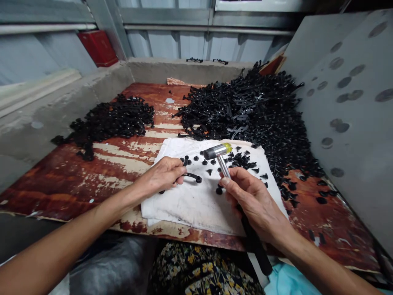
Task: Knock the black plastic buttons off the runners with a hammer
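My left hand point(167, 171) pinches a black strip point(193, 176) just above the cloth point(184, 207); it looks light, slim and slightly bendy, probably slick, best taken by its middle, clear of the round ends. My right hand point(250, 192) is wrapped around the hammer point(224, 166), head up over the cloth: likely top-heavy, stiff and sturdy, surest lower down, on the dark grip.
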The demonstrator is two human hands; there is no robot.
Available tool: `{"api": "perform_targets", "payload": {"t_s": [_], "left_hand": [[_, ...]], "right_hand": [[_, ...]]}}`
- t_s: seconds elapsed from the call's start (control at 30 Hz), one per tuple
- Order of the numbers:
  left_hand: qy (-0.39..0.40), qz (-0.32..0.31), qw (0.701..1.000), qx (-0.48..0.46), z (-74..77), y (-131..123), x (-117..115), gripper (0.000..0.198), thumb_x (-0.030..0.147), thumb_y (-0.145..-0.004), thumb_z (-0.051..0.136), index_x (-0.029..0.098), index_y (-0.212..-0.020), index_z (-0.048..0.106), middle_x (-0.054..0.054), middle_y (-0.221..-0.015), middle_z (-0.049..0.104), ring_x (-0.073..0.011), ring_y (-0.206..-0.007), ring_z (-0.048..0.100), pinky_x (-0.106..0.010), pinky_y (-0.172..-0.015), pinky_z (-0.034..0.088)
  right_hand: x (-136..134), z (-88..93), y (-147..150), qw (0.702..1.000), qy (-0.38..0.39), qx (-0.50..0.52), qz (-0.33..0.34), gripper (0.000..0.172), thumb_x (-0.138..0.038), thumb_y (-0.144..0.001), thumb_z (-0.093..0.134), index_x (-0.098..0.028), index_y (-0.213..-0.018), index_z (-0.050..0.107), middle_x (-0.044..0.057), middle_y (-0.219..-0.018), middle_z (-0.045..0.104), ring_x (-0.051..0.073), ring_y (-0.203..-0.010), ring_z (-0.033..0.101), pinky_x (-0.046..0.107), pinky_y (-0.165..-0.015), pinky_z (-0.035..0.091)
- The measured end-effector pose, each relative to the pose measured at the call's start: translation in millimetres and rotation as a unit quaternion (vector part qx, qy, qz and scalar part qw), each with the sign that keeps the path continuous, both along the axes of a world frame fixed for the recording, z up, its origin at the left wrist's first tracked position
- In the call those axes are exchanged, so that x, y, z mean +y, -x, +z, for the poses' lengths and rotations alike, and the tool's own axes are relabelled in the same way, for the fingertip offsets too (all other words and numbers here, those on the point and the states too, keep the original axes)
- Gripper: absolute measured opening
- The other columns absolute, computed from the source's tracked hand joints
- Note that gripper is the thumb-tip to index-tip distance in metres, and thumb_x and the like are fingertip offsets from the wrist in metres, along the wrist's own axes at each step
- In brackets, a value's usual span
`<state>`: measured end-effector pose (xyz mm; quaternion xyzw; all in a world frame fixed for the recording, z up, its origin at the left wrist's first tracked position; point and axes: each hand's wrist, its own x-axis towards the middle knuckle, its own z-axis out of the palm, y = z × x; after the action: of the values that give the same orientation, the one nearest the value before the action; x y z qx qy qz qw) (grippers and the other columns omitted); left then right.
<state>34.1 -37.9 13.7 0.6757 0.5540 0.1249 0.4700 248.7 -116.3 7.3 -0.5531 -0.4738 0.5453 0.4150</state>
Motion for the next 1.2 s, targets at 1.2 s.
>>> {"api": "perform_targets", "payload": {"t_s": [1.2], "left_hand": [[0.089,0.031,0.994,-0.054,1.8,-8,11,0.025,0.031,-0.08,0.056,0.016,-0.061,0.052,0.004,-0.049,0.048,-0.0035,-0.036,0.034,-0.017,-0.036,0.02]], "right_hand": [[-8,-21.2,-11,0.991,0.051,0.118,-0.035,0.03,-0.047,-0.08,0.068,-0.022,-0.085,0.051,-0.011,-0.051,0.042,0.004,-0.035,0.029,0.014,-0.032,0.025]]}}
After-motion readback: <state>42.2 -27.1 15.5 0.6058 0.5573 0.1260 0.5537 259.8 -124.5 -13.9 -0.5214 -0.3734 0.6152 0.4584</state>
